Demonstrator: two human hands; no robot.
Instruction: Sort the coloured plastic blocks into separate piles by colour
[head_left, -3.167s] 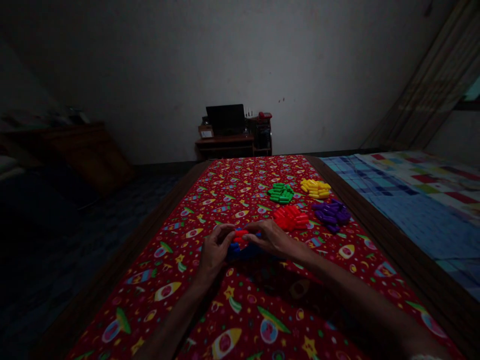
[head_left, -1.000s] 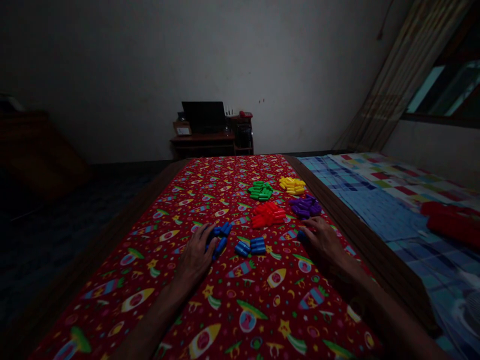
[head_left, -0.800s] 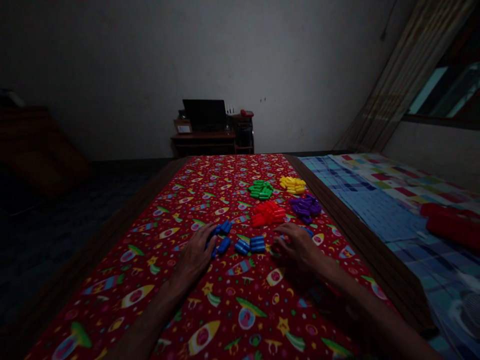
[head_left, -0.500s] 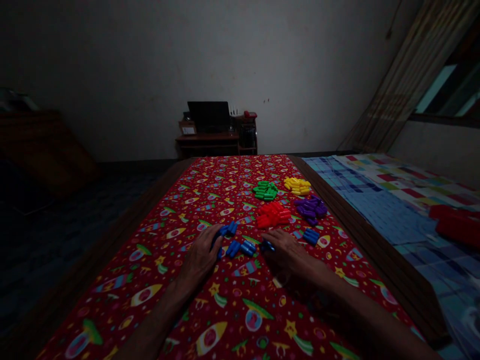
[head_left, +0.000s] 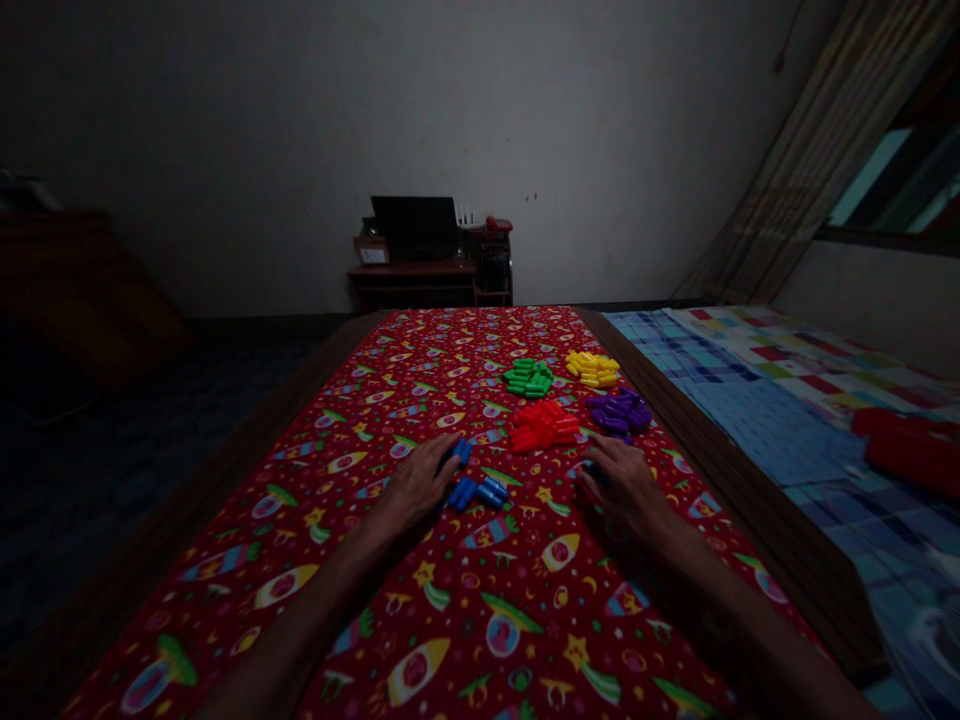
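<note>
Here, the rocket-print tablecloth point(head_left: 480, 640) is bearing both hands: the left hand point(head_left: 417, 487) is lying flat, fingers spread, touching the loose blue pegs point(head_left: 475, 491) at mid-table; the right hand point(head_left: 628, 487) is perhaps covering more of them, its grip hidden. Keeping palms low is serving best against rolling.

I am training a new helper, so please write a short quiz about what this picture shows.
1. True or false: the left hand lies next to the blue pieces.
2. Which pile is nearest the right hand? A green, B yellow, C purple.
3. Not counting blue, how many colour piles lie on the cloth?
Key: 1 true; 2 C, the purple pile; 3 four.
</note>
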